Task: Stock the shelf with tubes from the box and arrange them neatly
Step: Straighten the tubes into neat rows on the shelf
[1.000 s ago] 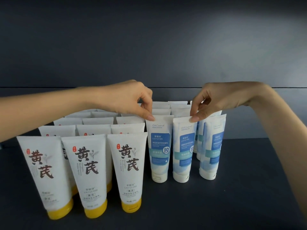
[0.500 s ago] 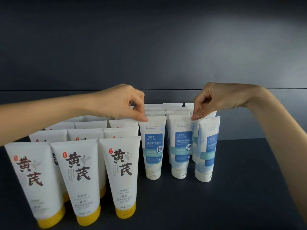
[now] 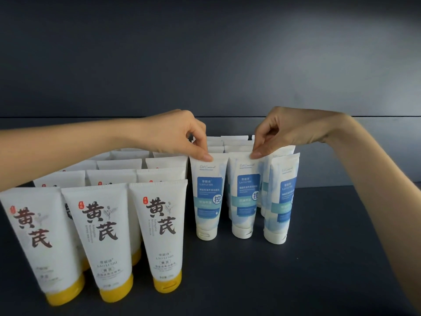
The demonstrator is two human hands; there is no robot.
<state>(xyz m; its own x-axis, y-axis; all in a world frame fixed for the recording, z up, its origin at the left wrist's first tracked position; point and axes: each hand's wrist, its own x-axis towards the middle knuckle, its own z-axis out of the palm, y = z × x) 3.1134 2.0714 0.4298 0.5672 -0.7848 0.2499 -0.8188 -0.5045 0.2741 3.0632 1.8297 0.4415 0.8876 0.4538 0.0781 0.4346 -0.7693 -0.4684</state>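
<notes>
The middle blue tube [image 3: 245, 199] of the front row stood cap-down on the shelf [image 3: 319, 265]. Its long axis was near upright, crimped end up, and its label was turned slightly rightward rather than square to the front. The right hand [image 3: 289, 131] had its grip closed on that crimp, thumb and forefinger pinching the top edge and the other fingers curled above.

Just left of the middle blue tube, the first blue tube [image 3: 208, 197] stood the same way with its label facing squarely forward. The left hand [image 3: 180, 135] had a closed pinch on its crimp too. Just right of the middle blue tube, the third blue tube [image 3: 281, 201] leaned a little with its label turned further right, and neither hand held it. Behind the middle blue tube more blue tubes queued in files, showing little beyond their crimps. Further to its left stood the taller yellow-capped tubes [image 3: 163, 236], in three files.

The risk lay in the geometry: narrow caps below, both holds at the very top. A sideways nudge there would probably tip a tube rather than slide it, knocking those packed behind. Twisting the soft crimp might flex the body without turning the cap. The right hand's curled fingers hung close above the third blue tube and could brush it further askew.
</notes>
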